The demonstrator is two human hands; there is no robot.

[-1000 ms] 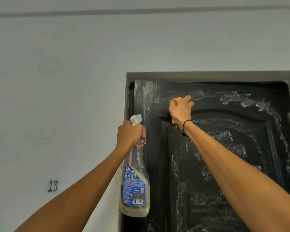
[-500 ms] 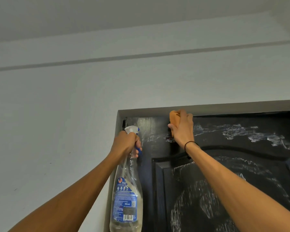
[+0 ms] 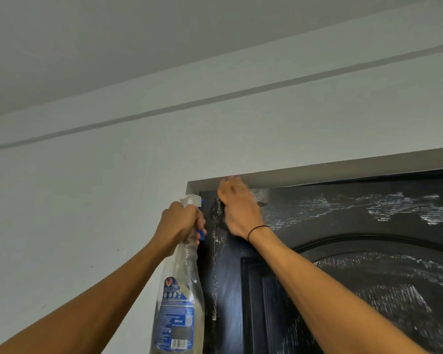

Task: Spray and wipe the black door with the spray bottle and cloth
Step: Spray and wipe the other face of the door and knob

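The black door (image 3: 363, 254) fills the lower right and carries white wet streaks across its top rail and arched panel. My right hand (image 3: 241, 213), blurred, presses against the door's top left corner just under the frame. The orange cloth lies under that hand and is almost fully hidden. A black band circles that wrist. My left hand (image 3: 180, 223) grips the neck and blue trigger of a clear spray bottle (image 3: 177, 302) with a blue label. The bottle hangs upright beside the door's left edge, its nozzle pointing at the door.
The grey door frame recess (image 3: 343, 169) runs right above my right hand. A pale wall (image 3: 87, 200) spreads left of the door. A moulding line and the ceiling (image 3: 113, 47) lie overhead.
My right hand has slid the cloth up and then left along the door's top rail to the corner. The view has tilted upward. The left hand keeps the bottle beside the door.
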